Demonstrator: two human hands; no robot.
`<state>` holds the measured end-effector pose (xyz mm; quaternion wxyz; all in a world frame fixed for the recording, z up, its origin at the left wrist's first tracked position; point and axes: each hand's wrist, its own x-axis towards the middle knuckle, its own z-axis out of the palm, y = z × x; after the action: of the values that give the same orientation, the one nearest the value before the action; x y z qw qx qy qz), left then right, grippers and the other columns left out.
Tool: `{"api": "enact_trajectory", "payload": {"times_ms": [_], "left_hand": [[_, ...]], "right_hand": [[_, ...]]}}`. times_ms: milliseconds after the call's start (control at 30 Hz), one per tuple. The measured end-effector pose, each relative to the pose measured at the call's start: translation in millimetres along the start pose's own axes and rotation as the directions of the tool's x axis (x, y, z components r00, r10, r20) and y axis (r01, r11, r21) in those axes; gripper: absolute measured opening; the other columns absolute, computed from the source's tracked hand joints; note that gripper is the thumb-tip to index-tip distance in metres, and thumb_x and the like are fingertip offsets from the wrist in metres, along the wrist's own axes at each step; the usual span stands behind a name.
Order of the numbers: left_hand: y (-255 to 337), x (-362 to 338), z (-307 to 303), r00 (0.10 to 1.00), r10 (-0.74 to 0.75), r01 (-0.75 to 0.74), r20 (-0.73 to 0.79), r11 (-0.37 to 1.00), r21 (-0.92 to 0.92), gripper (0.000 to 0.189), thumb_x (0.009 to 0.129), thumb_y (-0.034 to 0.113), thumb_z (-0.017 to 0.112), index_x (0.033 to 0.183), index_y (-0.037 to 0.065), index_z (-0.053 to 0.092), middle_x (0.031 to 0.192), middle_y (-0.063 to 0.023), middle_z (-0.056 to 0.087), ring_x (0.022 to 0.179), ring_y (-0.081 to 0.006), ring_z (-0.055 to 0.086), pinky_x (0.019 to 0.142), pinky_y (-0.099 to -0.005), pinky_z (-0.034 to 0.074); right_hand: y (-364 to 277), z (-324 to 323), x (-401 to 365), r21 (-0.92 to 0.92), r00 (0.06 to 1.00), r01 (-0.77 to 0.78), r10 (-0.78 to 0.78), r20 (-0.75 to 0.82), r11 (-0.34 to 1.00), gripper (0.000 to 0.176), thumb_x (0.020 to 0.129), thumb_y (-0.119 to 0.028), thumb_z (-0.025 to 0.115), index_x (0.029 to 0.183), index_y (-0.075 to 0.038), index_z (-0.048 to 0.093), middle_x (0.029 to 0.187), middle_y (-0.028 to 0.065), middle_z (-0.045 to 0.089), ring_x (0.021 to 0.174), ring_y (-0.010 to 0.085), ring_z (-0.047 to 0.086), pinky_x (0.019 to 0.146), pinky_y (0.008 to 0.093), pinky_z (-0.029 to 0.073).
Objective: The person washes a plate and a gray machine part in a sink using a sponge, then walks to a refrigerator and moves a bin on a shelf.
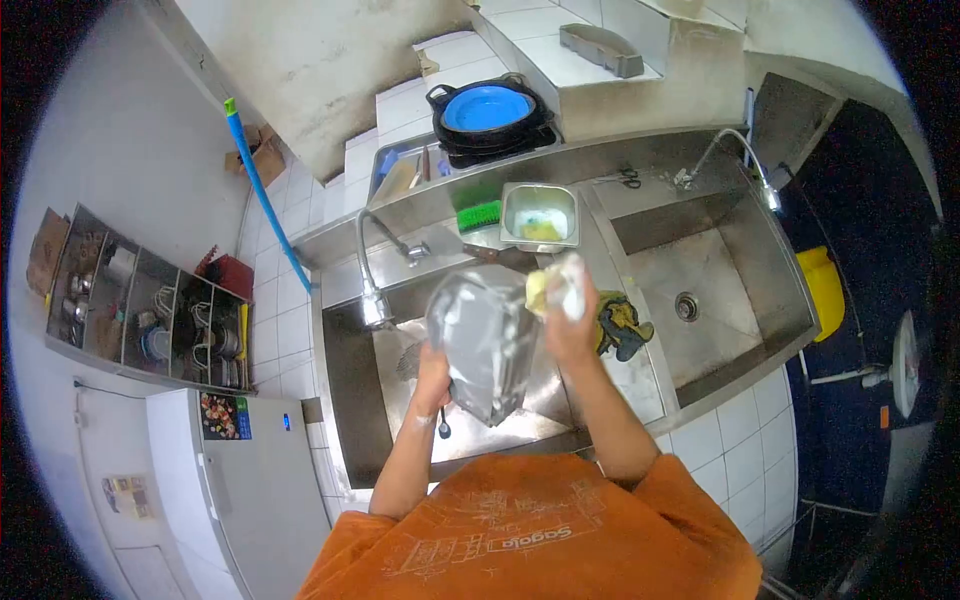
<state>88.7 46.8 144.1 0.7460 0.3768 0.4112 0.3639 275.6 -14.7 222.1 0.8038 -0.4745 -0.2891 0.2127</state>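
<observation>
The left hand (pixel 433 380) gripped a metal container (pixel 472 335), the right hand (pixel 573 325) a yellow sponge (pixel 538 293), over a sink (pixel 352 405); the orange shirt (pixel 520 567) apparently read "Sagola."

The left hand (pixel 433 382) holds a metal container (pixel 474 335), the right hand (pixel 572 328) a yellow sponge (pixel 537 294) (foamy).

White-streaked grey metal container (pixel 472 345) tilting over the left sink basin (pixel 352 410), foamy yellow sponge (pixel 537 293) just beside it
</observation>
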Motion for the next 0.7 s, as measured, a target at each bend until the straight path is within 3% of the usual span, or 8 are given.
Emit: {"api": "enact_trajectory", "payload": {"times_ms": [133,233,400,467,500,533,600,700], "left_hand": [[-18.0,14.3,-31.1,0.997,0.056,-0.067,0.053,0.966,0.251,0.025,0.092,0.019,0.047,0.102,-0.001,0.058,0.086,-0.0056,0.063,0.072,-0.0114,0.059,0.061,-0.0262,0.047],[2.2,11.7,-32.0,0.987,0.124,-0.152,0.101,0.927,0.343,0.024,0.092,0.02,0.051,0.094,-0.001,0.062,0.08,-0.003,0.063,0.068,-0.0085,0.056,0.059,-0.0242,0.045],[34.5,-9.0,-6.4,0.975,0.131,-0.207,0.181,0.83,0.518,0.025,0.09,0.02,0.056,0.078,0.0,0.065,0.067,0.0036,0.059,0.061,-0.003,0.049,0.051,-0.0218,0.037],[27.2,-0.6,-8.6,0.967,0.15,-0.227,0.207,0.876,0.425,0.021,0.09,0.019,0.056,0.088,-0.001,0.063,0.074,-0.0001,0.062,0.062,-0.0065,0.054,0.054,-0.0234,0.043],[29.8,-0.4,7.0,0.968,0.235,-0.251,0.092,0.938,0.238,0.021,0.09,0.018,0.055,0.097,-0.001,0.059,0.083,-0.0035,0.062,0.066,-0.0105,0.058,0.058,-0.0258,0.047],[33.8,-1.3,19.8,0.956,0.291,-0.289,-0.039,0.956,0.046,0.025,0.09,0.017,0.053,0.106,-0.001,0.056,0.091,-0.0068,0.062,0.07,-0.0144,0.061,0.062,-0.0283,0.051],[51.9,-5.8,38.3,0.972,0.236,-0.236,-0.008,0.972,0.002,0.029,0.089,0.016,0.051,0.112,-0.001,0.05,0.098,-0.0098,0.06,0.077,-0.0186,0.062,0.067,-0.0311,0.053],[48.8,-0.8,44.8,0.983,0.182,-0.183,-0.021,0.974,-0.133,0.034,0.089,0.015,0.047,0.118,-0.003,0.044,0.106,-0.0137,0.057,0.086,-0.0233,0.063,0.073,-0.0346,0.055]], "right_hand": [[-61.2,12.9,37.7,-0.428,0.814,0.527,-0.29,0.503,0.734,0.025,0.079,-0.022,0.065,0.08,0.001,0.056,0.072,0.0124,0.057,0.066,0.017,0.055,0.059,0.0312,0.044],[-41.2,18.3,55.2,-0.467,0.608,0.032,0.353,0.711,0.884,0.023,0.078,-0.022,0.068,0.084,0.0,0.064,0.073,0.0053,0.062,0.071,0.0086,0.057,0.065,0.0237,0.045],[8.0,29.5,36.8,-0.259,0.673,-0.118,0.269,0.689,0.959,0.026,0.08,-0.026,0.066,0.084,-0.001,0.064,0.073,0.0012,0.063,0.064,0.0074,0.054,0.057,0.0244,0.044],[2.0,41.5,25.4,-0.131,0.604,-0.722,0.711,0.36,0.679,0.026,0.082,-0.025,0.064,0.096,-0.003,0.064,0.081,0.0024,0.064,0.068,0.0077,0.056,0.061,0.0251,0.046],[45.3,39.8,18.2,-0.158,0.479,-0.746,0.687,0.547,0.647,0.031,0.082,-0.025,0.065,0.104,-0.004,0.061,0.088,0.0026,0.063,0.075,0.0096,0.057,0.067,0.0275,0.048],[83.2,37.8,2.2,-0.053,0.653,-0.377,0.306,0.693,0.925,0.034,0.084,-0.026,0.063,0.109,-0.003,0.058,0.096,0.0047,0.062,0.086,0.0111,0.056,0.076,0.0282,0.047],[41.7,37.4,-18.5,0.121,0.647,-0.739,0.649,0.401,0.662,0.03,0.088,-0.02,0.057,0.112,-0.002,0.057,0.101,0.0047,0.06,0.097,0.0102,0.053,0.083,0.0268,0.044],[11.0,32.5,-7.4,0.1,0.668,-0.54,0.354,0.655,0.835,0.028,0.09,-0.016,0.052,0.113,-0.001,0.056,0.103,0.0045,0.059,0.099,0.0094,0.051,0.085,0.026,0.043]]}}
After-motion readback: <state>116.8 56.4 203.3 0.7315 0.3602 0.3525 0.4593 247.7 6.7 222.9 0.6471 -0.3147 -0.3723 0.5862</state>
